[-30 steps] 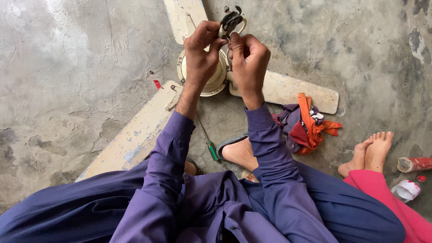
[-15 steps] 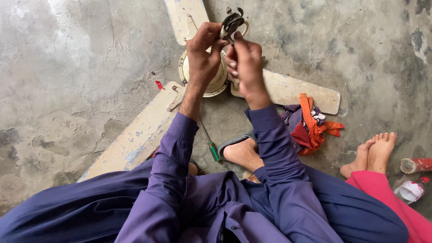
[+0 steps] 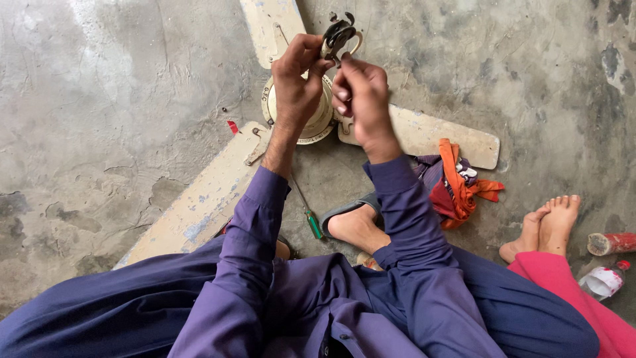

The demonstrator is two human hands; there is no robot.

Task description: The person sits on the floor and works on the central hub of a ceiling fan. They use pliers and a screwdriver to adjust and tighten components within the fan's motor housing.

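Bare grey concrete floor (image 3: 106, 99), cracked and blotched, with darker patches at the right. Daylight falls evenly; a paler, chalky sheen spreads over the upper left.

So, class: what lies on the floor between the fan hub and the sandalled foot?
In the head view, a green-handled screwdriver lies between the fan hub and the foot, beside the left forearm.

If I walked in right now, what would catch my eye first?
Probably the two hands raised at top centre: the left hand and right hand both pinch a small dark metal part. Right under them a cream ceiling fan lies flat on the cracked concrete floor, blades spread. To the right sits a bundle of orange and purple cloth, with another person's bare feet beyond it.
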